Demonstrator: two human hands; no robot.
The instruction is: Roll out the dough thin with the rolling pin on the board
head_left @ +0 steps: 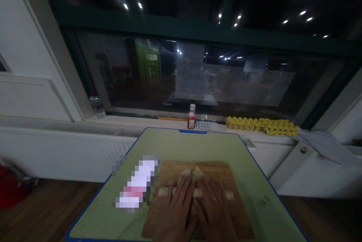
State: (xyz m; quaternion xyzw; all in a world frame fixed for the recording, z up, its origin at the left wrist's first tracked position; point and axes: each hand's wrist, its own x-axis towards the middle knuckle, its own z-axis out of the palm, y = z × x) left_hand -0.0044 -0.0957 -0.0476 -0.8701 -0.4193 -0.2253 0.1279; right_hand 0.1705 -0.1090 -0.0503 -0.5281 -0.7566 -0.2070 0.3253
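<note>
My left hand (178,205) lies over the left part of a pale rolling pin (229,195), its fingers stretched forward across it. Beside it, my right hand (212,205) rests flat on the right part of the pin, fingers also extended, with a ring on one finger. Both thumbs point inward between the hands. Pale dough (198,174) with ragged edges shows just beyond the fingertips. Most of the dough under the pin and hands is hidden. Beneath everything is a wooden cutting board (154,221).
The board sits on a green table (186,145) with a blue edge. A blurred-out phone-like screen (138,183) lies left of it. On the windowsill stand a small red-labelled bottle (191,116), a clear plastic bottle (97,105) and yellow egg trays (261,125). A radiator (85,155) runs below.
</note>
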